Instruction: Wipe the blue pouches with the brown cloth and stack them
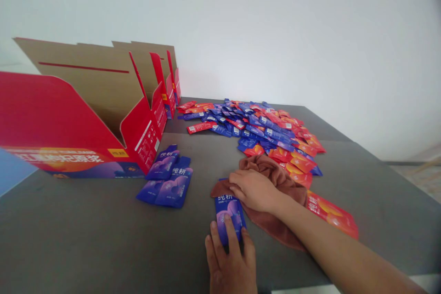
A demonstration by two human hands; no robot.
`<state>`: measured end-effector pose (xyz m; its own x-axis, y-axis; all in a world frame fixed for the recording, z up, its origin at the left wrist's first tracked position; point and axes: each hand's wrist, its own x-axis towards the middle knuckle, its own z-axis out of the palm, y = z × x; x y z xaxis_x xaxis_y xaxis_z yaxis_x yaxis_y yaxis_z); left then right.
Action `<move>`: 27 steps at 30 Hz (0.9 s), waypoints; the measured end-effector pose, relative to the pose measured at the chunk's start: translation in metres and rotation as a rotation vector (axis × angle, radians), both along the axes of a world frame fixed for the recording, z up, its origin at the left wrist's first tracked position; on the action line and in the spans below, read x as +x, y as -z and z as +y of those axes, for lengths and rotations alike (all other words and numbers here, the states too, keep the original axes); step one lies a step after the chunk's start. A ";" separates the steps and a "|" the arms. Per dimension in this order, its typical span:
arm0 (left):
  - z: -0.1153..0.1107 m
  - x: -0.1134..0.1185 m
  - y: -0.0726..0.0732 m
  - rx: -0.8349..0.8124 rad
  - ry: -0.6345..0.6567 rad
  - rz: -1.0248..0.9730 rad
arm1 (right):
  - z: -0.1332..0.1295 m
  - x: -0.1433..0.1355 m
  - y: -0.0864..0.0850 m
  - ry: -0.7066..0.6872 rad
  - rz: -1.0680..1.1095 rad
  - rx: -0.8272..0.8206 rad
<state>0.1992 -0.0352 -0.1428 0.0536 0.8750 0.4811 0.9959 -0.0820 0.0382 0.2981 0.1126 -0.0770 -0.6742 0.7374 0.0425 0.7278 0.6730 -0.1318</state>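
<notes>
My left hand point(231, 257) holds a blue pouch point(225, 211) flat on the table, its fingers spread over the lower part and the edges. My right hand point(257, 188) is closed on a brown cloth point(272, 170) and presses a fold of it against the pouch's top end. The cloth lies bunched beyond that hand and spreads out under the forearm. Partly beneath the cloth, to the right, is a red-orange pouch point(332, 213). Left of my hands lie several blue pouches point(172, 183), overlapping one another.
A large heap of blue and red sachets point(255, 124) covers the far part of the grey table point(103, 234). Open red cartons point(138, 138) with raised brown flaps stand in a row at the left. A white wall point(262, 32) rises behind the table.
</notes>
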 end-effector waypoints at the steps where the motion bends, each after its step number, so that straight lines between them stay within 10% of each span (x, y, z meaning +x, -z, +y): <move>1: 0.000 0.000 0.000 0.003 -0.003 -0.002 | 0.000 0.002 -0.002 0.002 0.019 0.003; 10: -0.001 0.002 0.002 0.004 -0.001 -0.050 | -0.023 -0.004 -0.009 -0.371 0.066 -0.120; 20: -0.001 0.000 -0.002 -0.026 0.006 -0.018 | 0.003 0.005 0.001 -0.037 0.005 -0.011; 27: -0.002 0.002 0.004 -0.022 0.000 -0.043 | -0.018 0.000 -0.002 -0.280 0.156 -0.067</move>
